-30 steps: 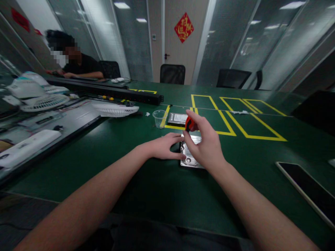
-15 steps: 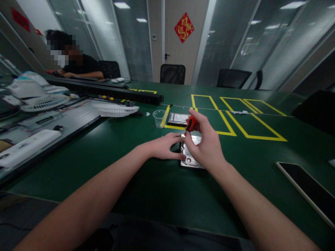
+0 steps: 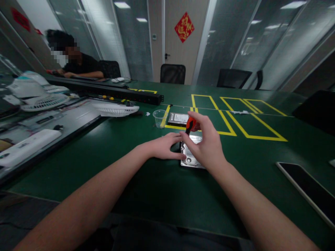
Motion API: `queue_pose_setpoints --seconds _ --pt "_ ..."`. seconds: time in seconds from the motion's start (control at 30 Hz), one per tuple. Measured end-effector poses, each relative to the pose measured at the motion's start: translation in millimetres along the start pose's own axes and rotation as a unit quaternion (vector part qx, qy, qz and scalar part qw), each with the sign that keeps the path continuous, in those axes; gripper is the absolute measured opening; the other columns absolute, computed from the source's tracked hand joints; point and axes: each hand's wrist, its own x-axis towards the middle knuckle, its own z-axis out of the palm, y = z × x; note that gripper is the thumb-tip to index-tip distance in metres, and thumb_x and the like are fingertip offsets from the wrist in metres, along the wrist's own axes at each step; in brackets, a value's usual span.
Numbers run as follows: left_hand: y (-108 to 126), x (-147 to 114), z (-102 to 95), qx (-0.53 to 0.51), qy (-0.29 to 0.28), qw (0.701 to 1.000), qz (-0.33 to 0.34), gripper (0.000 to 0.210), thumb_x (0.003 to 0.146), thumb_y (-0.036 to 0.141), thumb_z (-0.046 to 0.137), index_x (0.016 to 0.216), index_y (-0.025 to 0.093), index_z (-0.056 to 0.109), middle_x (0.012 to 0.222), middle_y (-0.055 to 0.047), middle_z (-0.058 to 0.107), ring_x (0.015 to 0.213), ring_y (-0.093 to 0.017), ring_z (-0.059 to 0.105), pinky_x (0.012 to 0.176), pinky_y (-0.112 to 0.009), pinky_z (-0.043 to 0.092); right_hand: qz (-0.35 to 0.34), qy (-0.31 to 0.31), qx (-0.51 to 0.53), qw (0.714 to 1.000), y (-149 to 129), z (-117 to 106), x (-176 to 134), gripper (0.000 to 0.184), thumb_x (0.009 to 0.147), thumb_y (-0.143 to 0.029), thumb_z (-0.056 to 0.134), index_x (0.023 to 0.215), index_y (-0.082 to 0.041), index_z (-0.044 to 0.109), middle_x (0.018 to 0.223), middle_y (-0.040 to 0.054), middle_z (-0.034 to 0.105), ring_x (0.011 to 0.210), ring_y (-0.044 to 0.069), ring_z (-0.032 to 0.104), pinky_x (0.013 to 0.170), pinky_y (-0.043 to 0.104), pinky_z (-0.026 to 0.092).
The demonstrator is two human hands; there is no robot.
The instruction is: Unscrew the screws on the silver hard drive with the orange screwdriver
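A: What is the right hand holding?

B: It's clamping a red-and-black screwdriver between thumb and fingers, and the handle is tilting above the far part of a silver hard drive.

A: And the left hand?

B: That one is spreading its thumb and fingers apart, and they're touching the drive along its left side.

A: Is the screwdriver's tip meeting the metal?

B: The fingers are hiding it, so I can't really tell.

A: Where is the drive lying?

B: Flat on the green bench. A second hard drive is sitting just beyond, label up, inside yellow tape; a clear plastic cup is standing to its left. A smartphone is lying well apart, off to the right.
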Motion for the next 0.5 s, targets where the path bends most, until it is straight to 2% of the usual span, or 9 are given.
queue_pose_setpoints --seconds 0.17,0.37,0.5 --pt "0.4 0.1 0.5 -0.002 0.008 1.0 0.005 0.102 0.11 0.084 0.094 0.192 0.031 0.066 0.204 -0.02 0.058 0.191 -0.052 0.054 0.16 -0.074 0.042 -0.01 0.014 0.01 1.0 1.6 2.5 -1.1 0.067 0.115 -0.013 0.076 0.179 -0.033 0.069 0.149 0.0117 0.082 0.115 0.03 0.082 0.105 0.054 0.079" --pt "-0.9 0.2 0.5 -0.005 0.006 1.0 0.003 0.102 0.109 0.084 0.095 0.192 0.032 0.067 0.204 -0.021 0.058 0.19 -0.053 0.054 0.158 -0.074 0.045 -0.007 0.005 0.016 1.0 -0.7 1.5 -0.7 0.07 0.117 -0.012 0.071 0.183 -0.035 0.068 0.147 0.0108 0.082 0.111 0.029 0.08 0.105 0.051 0.078" --pt "-0.8 0.2 -0.1 -0.007 0.005 1.0 0.002 0.101 0.11 0.085 0.095 0.191 0.032 0.067 0.205 -0.02 0.057 0.191 -0.053 0.053 0.158 -0.076 0.044 0.0 -0.001 0.017 1.0 -2.6 0.9 -0.2 0.073 0.115 -0.011 0.069 0.184 -0.033 0.066 0.15 0.0126 0.083 0.119 0.031 0.082 0.111 0.054 0.078"
